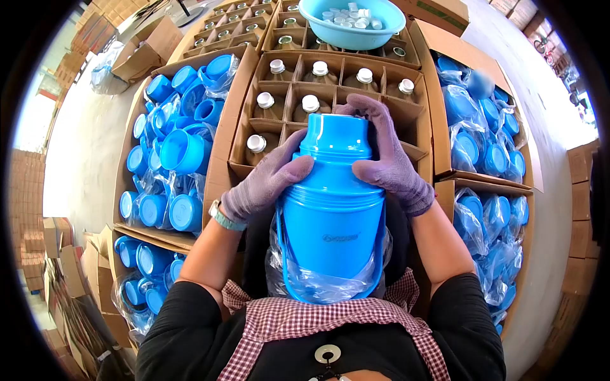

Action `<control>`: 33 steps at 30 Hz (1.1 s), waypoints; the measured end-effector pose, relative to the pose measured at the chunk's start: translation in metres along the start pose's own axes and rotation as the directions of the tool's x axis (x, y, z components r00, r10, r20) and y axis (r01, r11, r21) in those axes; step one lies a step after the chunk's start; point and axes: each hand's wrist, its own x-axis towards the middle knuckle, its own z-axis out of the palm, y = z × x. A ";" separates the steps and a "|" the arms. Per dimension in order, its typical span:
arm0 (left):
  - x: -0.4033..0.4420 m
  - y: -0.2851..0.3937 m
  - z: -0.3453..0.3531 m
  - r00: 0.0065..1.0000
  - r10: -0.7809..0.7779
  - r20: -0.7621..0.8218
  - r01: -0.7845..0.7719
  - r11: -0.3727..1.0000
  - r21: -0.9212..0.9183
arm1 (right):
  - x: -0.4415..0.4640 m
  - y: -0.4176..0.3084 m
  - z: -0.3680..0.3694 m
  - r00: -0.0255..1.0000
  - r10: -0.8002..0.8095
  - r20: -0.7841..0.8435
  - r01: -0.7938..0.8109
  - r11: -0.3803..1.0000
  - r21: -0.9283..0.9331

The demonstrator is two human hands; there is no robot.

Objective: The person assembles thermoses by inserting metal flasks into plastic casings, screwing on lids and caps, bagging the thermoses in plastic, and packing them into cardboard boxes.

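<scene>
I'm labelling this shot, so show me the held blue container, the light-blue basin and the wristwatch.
Blue container (333, 219), head view: front of its body.
Light-blue basin (352, 40), head view: its outer wall.
Wristwatch (227, 220), head view: its strap.

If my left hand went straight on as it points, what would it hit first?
Your left hand would probably meet the blue jug first, which it appears to touch, though exact depth is unclear.
</scene>
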 end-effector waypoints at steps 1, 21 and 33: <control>0.000 0.009 0.006 0.999 0.025 -0.042 -0.019 0.993 0.121 | 0.000 0.008 -0.001 1.000 -0.010 0.004 0.010 0.997 0.072; 0.006 -0.022 0.004 0.994 0.092 0.053 -0.075 0.961 -0.266 | -0.005 -0.026 -0.001 0.980 0.196 -0.038 -0.190 0.975 0.112; -0.028 0.021 0.027 0.980 0.149 -0.134 -0.070 0.881 0.469 | -0.020 0.028 0.013 0.996 0.086 -0.021 -0.062 0.844 0.533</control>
